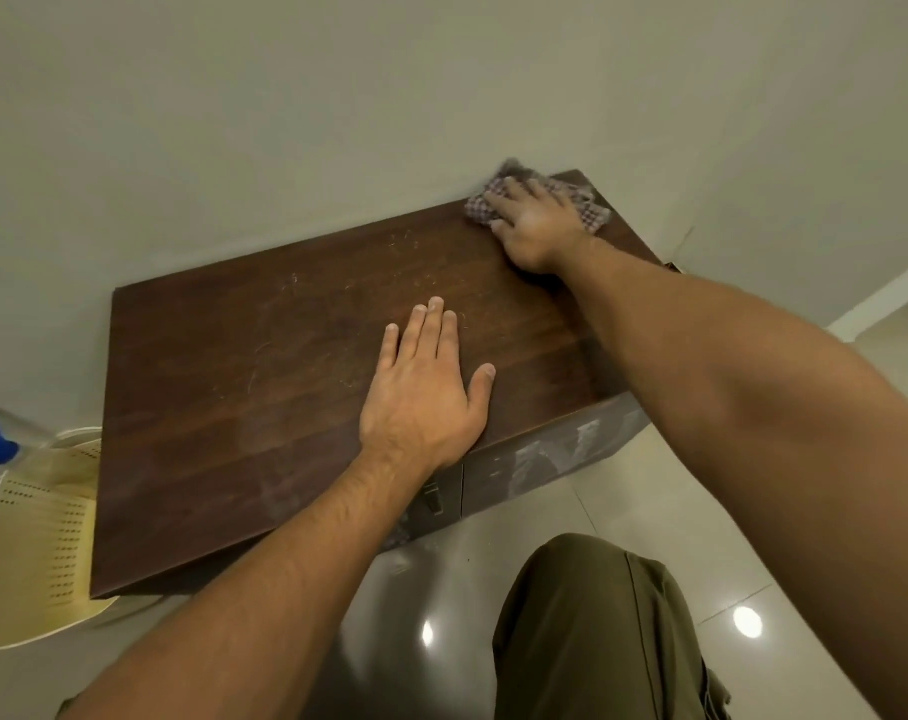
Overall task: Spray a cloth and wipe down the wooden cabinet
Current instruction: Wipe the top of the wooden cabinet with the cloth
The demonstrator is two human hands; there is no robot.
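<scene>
Dark wood-grain cabinet (264,387) top, scuffed and matt; checked woven cloth (589,202); glossy floor tiles (665,517); perforated cream plastic basket (36,553)

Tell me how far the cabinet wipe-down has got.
Early on. Done: the checked cloth is out and on the wood. In hand: the right hand presses it into the far right corner of the cabinet top, by the wall, while the left hand rests flat near the front edge. Left: pale streaks across the middle of the top, and white smears on the front.

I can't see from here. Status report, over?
Right hand presses cloth on cabinet, far right corner. Left hand flat mid-top, only thing in the way.
</scene>
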